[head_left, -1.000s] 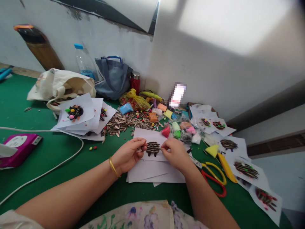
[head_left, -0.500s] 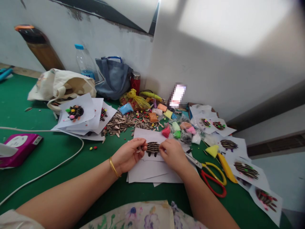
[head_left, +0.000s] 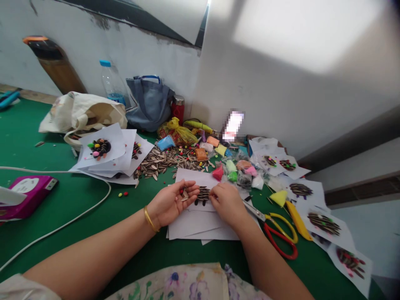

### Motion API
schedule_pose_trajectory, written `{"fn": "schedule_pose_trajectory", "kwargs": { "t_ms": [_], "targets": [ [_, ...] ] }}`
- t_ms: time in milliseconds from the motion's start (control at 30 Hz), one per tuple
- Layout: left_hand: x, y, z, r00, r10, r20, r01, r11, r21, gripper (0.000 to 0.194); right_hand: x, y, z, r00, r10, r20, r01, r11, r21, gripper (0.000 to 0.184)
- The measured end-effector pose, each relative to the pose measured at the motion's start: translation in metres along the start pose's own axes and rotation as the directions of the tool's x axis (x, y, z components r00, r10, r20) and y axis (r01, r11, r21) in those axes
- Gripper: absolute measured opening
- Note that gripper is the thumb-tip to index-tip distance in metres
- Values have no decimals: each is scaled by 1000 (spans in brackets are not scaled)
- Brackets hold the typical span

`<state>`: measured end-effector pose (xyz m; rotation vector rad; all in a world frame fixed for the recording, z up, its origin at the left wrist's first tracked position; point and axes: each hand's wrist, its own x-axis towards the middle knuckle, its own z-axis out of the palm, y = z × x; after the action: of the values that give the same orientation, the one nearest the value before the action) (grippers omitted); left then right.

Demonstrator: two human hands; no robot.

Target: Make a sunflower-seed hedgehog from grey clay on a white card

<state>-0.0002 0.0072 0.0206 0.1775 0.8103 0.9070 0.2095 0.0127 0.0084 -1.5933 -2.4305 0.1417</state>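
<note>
My left hand [head_left: 170, 203] is turned palm up and cupped, with a few sunflower seeds [head_left: 185, 195] and small red balls lying in it. Its fingertips reach the left side of a hedgehog figure [head_left: 204, 193], which is made of striped seeds with dark feet and sits on white paper [head_left: 187, 177]. At the figure's right edge is my right hand [head_left: 228, 201], palm down, fingers closed in a pinch. What those fingers hold is hidden. More sheets of paper [head_left: 200, 227] lie underneath.
Scissors [head_left: 281, 233] and a yellow cutter [head_left: 298, 221] lie right of my right hand. Beyond the paper are a seed pile [head_left: 156, 160] and colored clay packets [head_left: 231, 166]. Finished sheets [head_left: 120, 160] stack at left. A white cable [head_left: 93, 208] crosses the green table [head_left: 131, 266].
My left hand has opened from a pinch and rolled palm up, so the seeds and red balls in it show. My right hand has stayed at the figure's right edge.
</note>
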Motion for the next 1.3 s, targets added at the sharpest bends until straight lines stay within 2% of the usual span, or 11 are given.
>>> {"fn": "schedule_pose_trajectory", "kwargs": {
  "t_ms": [100,300,400,500,633,733,800,900,967,1100,1300],
  "targets": [
    [0,0,0,999,15,-52,-14,1000,24,17,0,4,-4,1000,10,-26,-9,998,61,9],
    [4,5,-2,990,139,-32,-137,989,54,11,0,11,-9,982,52,-181,-23,987,162,18],
    [7,19,-2,974,200,-102,-192,978,80,18,-1,11,-9,976,64,-209,-24,981,191,18],
    [16,41,-4,917,369,-152,-345,925,162,20,-1,10,-8,972,81,-219,-35,978,206,18],
    [33,74,-15,720,683,-122,-567,681,463,20,-1,9,-8,974,85,-209,-40,976,213,17],
    [43,92,-23,685,727,40,-466,396,791,33,-1,8,-9,976,85,-200,-41,975,217,16],
    [45,99,-24,679,708,193,-322,51,945,37,-1,8,-10,974,87,-207,-41,975,220,16],
    [45,102,-22,656,632,413,-163,-415,895,28,-1,7,-12,972,87,-218,-38,975,217,16],
    [47,100,-19,648,587,486,-70,-589,805,27,-1,6,-13,972,85,-219,-38,977,212,16],
    [56,93,-15,666,537,517,54,-726,685,21,-1,5,-14,974,85,-210,-40,977,208,15],
    [63,93,-10,681,512,524,84,-765,639,24,-1,5,-12,973,82,-214,-38,978,204,16]
  ]
}}
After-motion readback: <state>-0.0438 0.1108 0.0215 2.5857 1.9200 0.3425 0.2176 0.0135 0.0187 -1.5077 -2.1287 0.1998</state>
